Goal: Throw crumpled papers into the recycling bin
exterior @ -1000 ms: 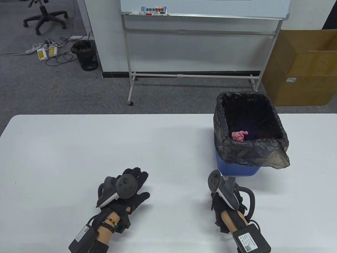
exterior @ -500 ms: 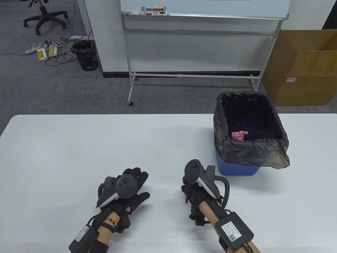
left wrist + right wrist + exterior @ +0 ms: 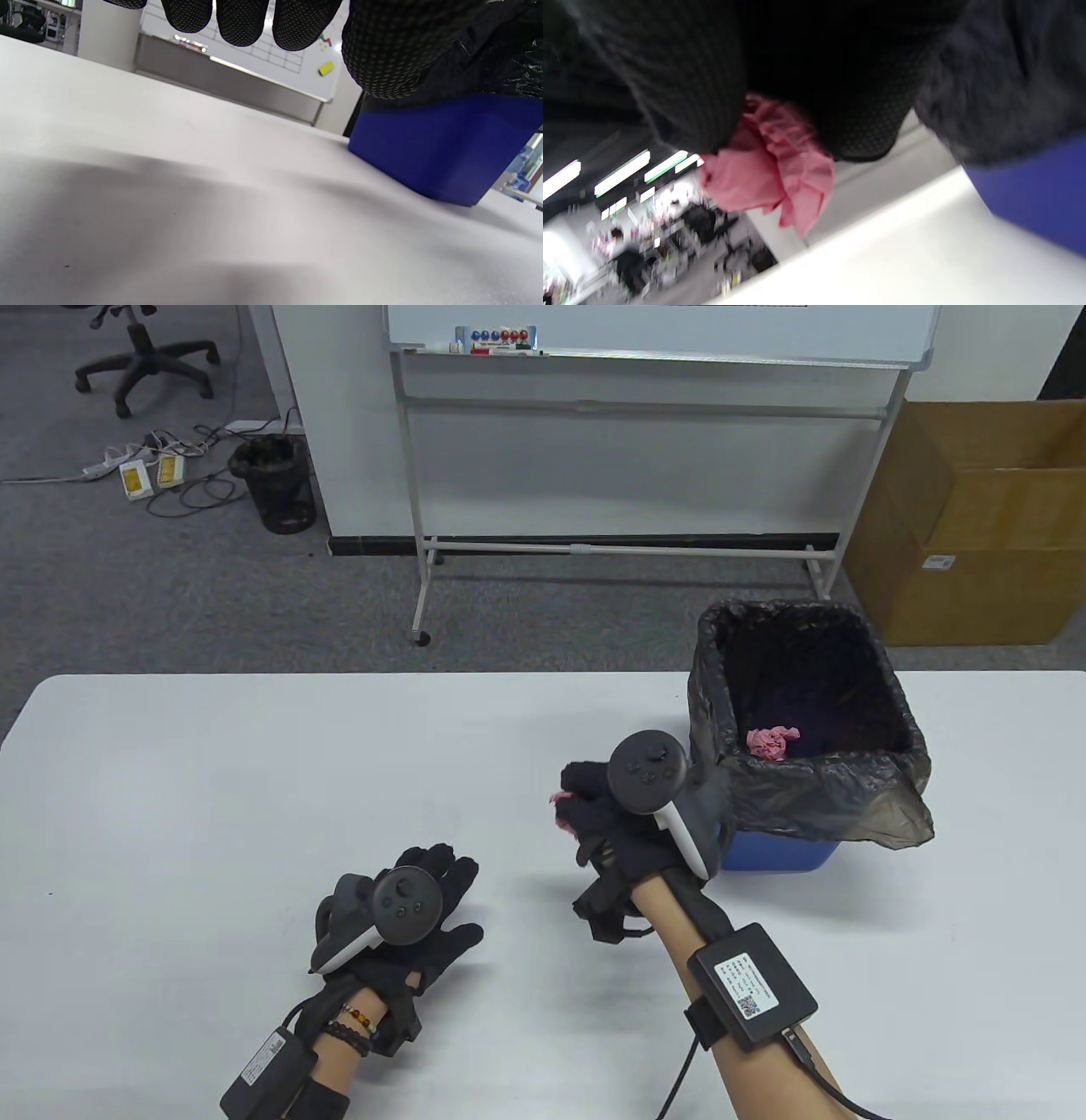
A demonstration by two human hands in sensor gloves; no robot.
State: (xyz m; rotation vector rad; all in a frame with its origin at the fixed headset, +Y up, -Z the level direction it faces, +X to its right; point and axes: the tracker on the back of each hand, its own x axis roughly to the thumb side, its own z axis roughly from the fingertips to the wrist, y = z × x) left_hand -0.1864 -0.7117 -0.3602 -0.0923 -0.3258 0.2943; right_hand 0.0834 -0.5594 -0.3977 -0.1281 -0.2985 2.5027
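Observation:
A blue recycling bin (image 3: 768,848) lined with a black bag (image 3: 814,793) stands at the table's right. One crumpled pink paper (image 3: 770,742) lies inside it. My right hand (image 3: 594,810) is raised just left of the bin and grips another crumpled pink paper (image 3: 562,808), which shows between the fingers in the right wrist view (image 3: 772,182). My left hand (image 3: 433,891) rests flat on the table, fingers spread and empty. In the left wrist view its fingertips (image 3: 242,21) hang above the tabletop, with the bin (image 3: 445,148) to the right.
The white table (image 3: 254,780) spans the view. Beyond it stand a whiteboard on a wheeled frame (image 3: 628,407), a cardboard box (image 3: 984,526) behind the bin, a black floor bin (image 3: 276,483) and an office chair (image 3: 140,356).
My right hand has risen from the table's front and moved up and left toward the bin, gripping the pink paper. The left hand has not moved.

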